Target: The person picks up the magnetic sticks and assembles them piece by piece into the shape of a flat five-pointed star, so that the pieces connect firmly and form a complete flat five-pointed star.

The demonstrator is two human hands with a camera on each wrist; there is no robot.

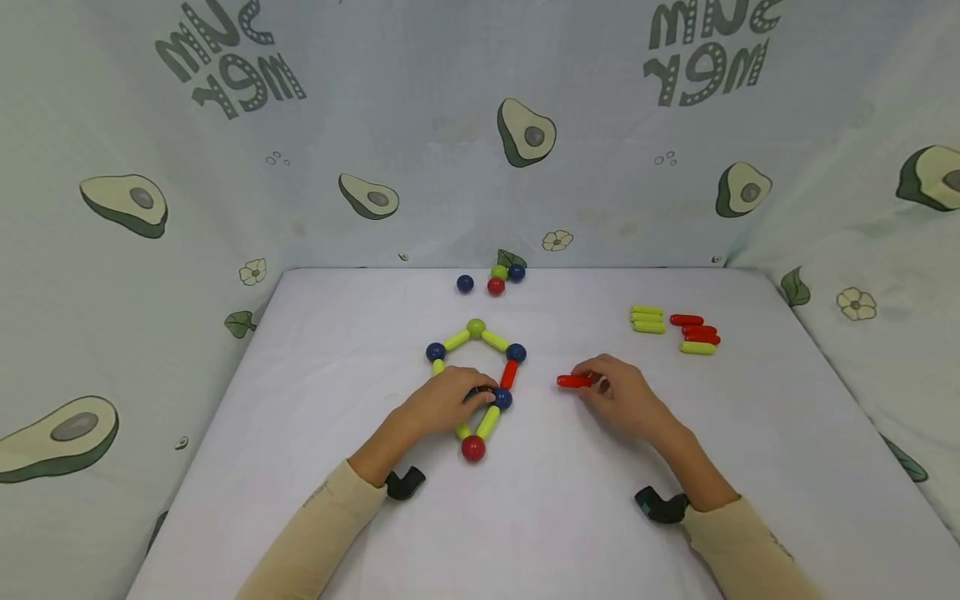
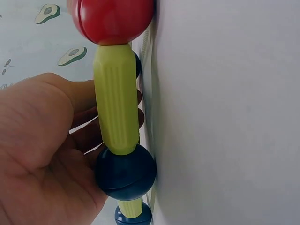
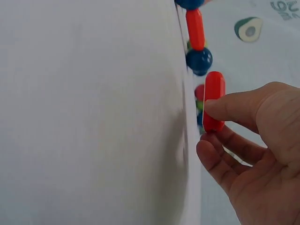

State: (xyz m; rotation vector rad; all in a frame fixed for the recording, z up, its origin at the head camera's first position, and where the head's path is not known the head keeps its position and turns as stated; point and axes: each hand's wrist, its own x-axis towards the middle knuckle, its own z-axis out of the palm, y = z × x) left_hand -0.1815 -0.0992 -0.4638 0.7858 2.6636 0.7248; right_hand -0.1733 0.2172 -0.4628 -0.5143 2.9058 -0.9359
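Lime and red sticks joined by balls form a closed ring in the middle of the table. My left hand (image 1: 442, 402) reaches across its left side, thumb and fingers gripping the blue ball (image 1: 502, 399) on the right side. This hand hides part of the ring's left side. At the ring's near end is a red ball (image 1: 473, 448), with a lime stick (image 2: 116, 101) attached in the left wrist view. To the right of the ring, my right hand (image 1: 618, 396) pinches a loose red stick (image 3: 214, 101) between thumb and fingers, its free end pointing left.
Behind the ring lie loose balls: a blue one (image 1: 465, 284), a red one (image 1: 496, 287), a lime one (image 1: 498, 272) and another blue one (image 1: 517, 272). Back right are spare lime sticks (image 1: 648, 327) and red sticks (image 1: 701, 337). A patterned cloth (image 1: 450, 125) hangs behind the table.
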